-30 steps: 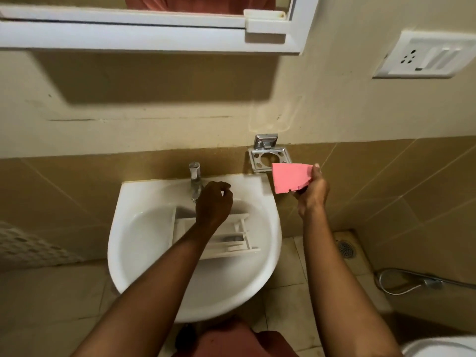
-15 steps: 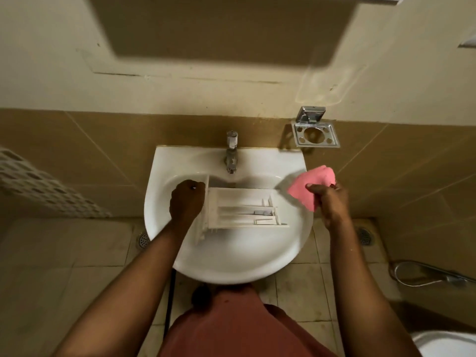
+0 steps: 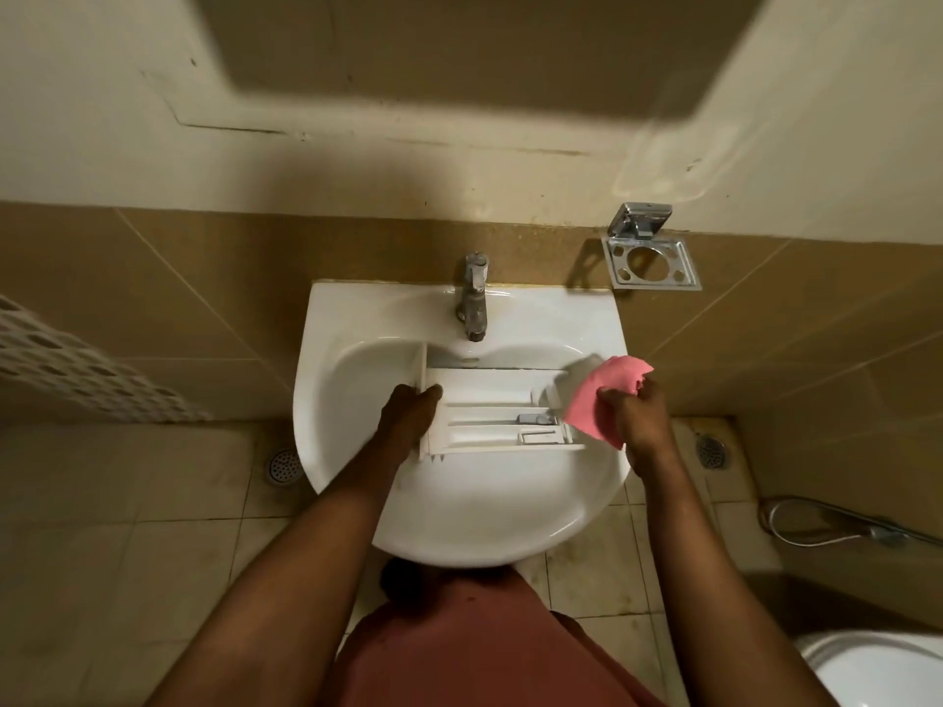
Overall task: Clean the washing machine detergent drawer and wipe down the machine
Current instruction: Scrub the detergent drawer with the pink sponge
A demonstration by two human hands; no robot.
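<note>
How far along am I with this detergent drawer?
Done: the white plastic detergent drawer lies in the white ceramic sink. In hand: left hand grips its end, right hand holds the pink cloth by it. Left: scrubbing, then the machine, which isn't in view.

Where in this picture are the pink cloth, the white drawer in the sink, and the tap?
pink cloth (image 3: 612, 375), head view, upper middle of the bunched fabric.
detergent drawer (image 3: 485, 387), head view, floor of its large compartment.
tap (image 3: 474, 298), head view, middle of its metal body.
</note>
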